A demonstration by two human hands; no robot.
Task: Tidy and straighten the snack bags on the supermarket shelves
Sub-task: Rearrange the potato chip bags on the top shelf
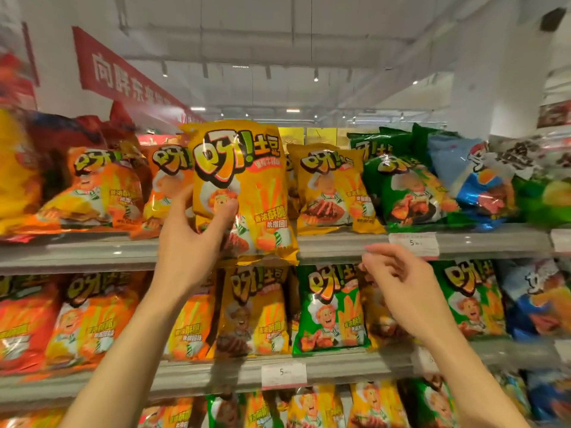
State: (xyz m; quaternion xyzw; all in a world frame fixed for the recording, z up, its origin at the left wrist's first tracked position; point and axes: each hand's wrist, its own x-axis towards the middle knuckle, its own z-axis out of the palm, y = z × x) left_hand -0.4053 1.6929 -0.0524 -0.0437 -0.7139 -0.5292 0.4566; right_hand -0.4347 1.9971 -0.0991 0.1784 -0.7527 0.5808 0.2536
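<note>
My left hand (188, 242) grips a yellow-orange snack bag (244, 186) by its lower left side and holds it upright in front of the top shelf (333, 244). My right hand (401, 282) hovers lower and to the right, fingers loosely curled and apart, holding nothing, in front of the middle shelf's bags. Behind the held bag, orange bags (92, 193), a yellow bag (332, 189) and a green bag (408, 189) lean on the top shelf. On the middle shelf stand a yellow bag (256, 310) and a green bag (330, 307).
Blue bags (472, 177) fill the top shelf's right end, red and yellow bags (18, 168) its left. Price tags (414, 242) (284, 373) hang on the shelf edges. A lower shelf holds more bags (312, 409). A red banner (123, 78) hangs above.
</note>
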